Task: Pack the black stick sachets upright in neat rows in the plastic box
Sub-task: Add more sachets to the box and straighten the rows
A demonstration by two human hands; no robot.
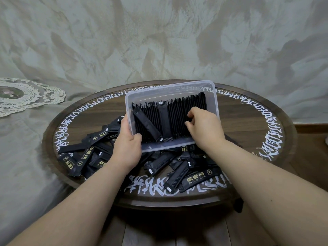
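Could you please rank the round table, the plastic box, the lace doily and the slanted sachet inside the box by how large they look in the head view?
1. Round table
2. Plastic box, tilted up by the hands
3. Lace doily, partly cut off by the frame edge, so unsure against the box
4. Slanted sachet

Single head-worn wide-angle view: looks forward and down, close over round table (257,132) at frame centre, wall filling upper half.
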